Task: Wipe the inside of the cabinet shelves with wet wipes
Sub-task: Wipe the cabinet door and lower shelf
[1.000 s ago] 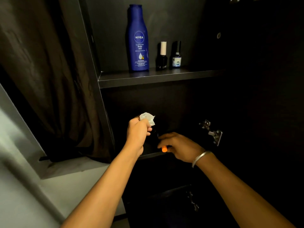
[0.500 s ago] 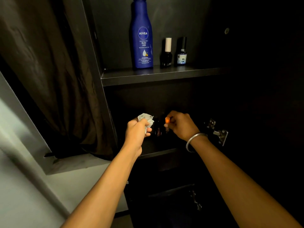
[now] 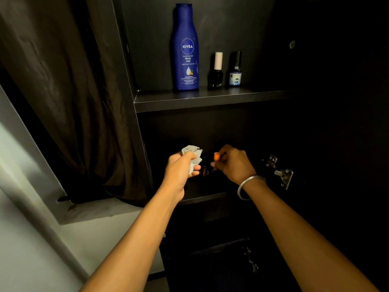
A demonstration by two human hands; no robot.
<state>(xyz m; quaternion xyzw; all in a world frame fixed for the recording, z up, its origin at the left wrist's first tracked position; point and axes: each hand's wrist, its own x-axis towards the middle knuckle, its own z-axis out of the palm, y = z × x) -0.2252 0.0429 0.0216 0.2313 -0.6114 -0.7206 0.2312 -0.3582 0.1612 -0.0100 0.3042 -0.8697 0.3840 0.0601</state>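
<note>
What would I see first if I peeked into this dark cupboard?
The tall blue Nivea bottle stands out on the upper shelf, with two small bottles to its right. Lower down, the left hand grips a crumpled white wipe, and the right hand holds something with an orange tip.

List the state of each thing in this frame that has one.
Left hand: grips a crumpled wet wipe.
Right hand: pinches a small orange-capped item.
Nivea body milk bottle: upright on upper shelf.
White-capped bottle: upright, capped.
Small blue-labelled bottle: upright.
Cabinet hinge: exposed.
</note>
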